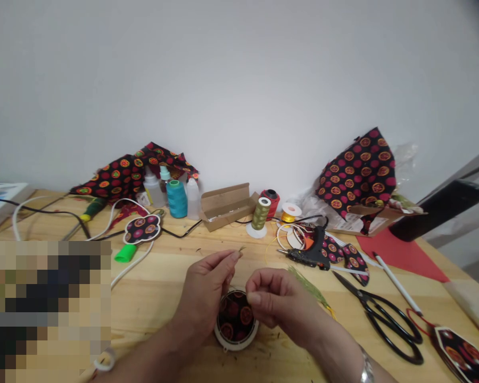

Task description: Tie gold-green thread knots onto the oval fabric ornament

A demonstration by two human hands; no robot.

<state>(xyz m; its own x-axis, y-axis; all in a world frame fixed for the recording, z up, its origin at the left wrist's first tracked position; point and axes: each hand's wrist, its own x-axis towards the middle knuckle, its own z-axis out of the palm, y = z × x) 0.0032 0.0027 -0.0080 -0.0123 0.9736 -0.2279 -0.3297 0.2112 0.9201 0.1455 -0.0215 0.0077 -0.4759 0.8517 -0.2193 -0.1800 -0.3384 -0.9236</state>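
Note:
My left hand [209, 279] is closed in a pinch, thumb against forefinger. A short wisp of olive-green thread [241, 249] sticks out past its fingertips. My right hand [277, 298] is also pinched closed just to the right; whatever its fingertips hold is too fine to make out. Below and between both hands, a round piece with a pale rim [236, 344] and dark patterned fabric [235, 319] lies on the table, partly covered by the fingers. Beyond my right hand lies a bundle of olive-green threads [309, 284] with a yellow end.
Black-handled scissors [383, 314] and a glue gun [309, 254] lie to the right. At the back stand an olive thread spool [261, 215], a teal spool [178, 199] and an open cardboard box [229, 207]. A flower-shaped fabric piece [142, 229] and a green cap [125, 254] lie left.

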